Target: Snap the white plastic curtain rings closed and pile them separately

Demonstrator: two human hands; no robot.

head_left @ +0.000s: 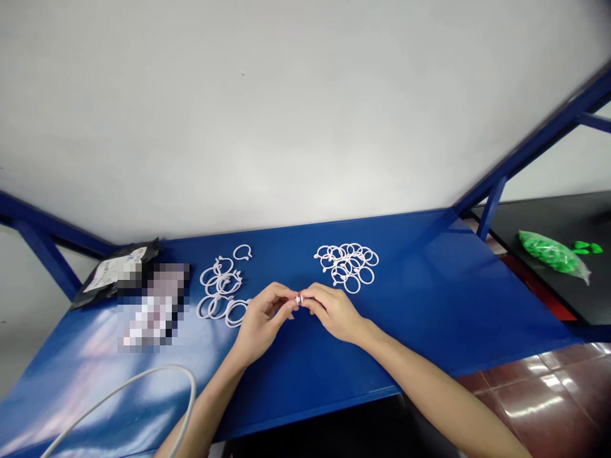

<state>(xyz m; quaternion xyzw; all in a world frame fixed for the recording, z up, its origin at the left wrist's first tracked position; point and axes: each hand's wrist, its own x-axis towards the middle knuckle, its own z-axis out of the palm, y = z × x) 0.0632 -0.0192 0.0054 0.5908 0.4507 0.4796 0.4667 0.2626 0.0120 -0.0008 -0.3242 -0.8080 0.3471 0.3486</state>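
Over the middle of the blue table, my left hand (265, 318) and my right hand (337, 312) meet, fingertips pinched on a small white plastic ring (299, 299). Only its knobbed ends show between the fingers; the rest is hidden. Left of my left hand lies a loose group of white rings (219, 280), several with a gap between their knobbed ends. One single ring (242, 252) sits a little behind that group. Beyond my right hand is a tighter, overlapping pile of similar white rings (346, 261), which look closed.
A black plastic package (109, 273) with a white label and a blurred-out item (155, 305) lie at the left. A white cable (128, 381) curves across the lower left. On a dark table at right are a bag of green pieces (554, 254) and loose green pieces (587, 247).
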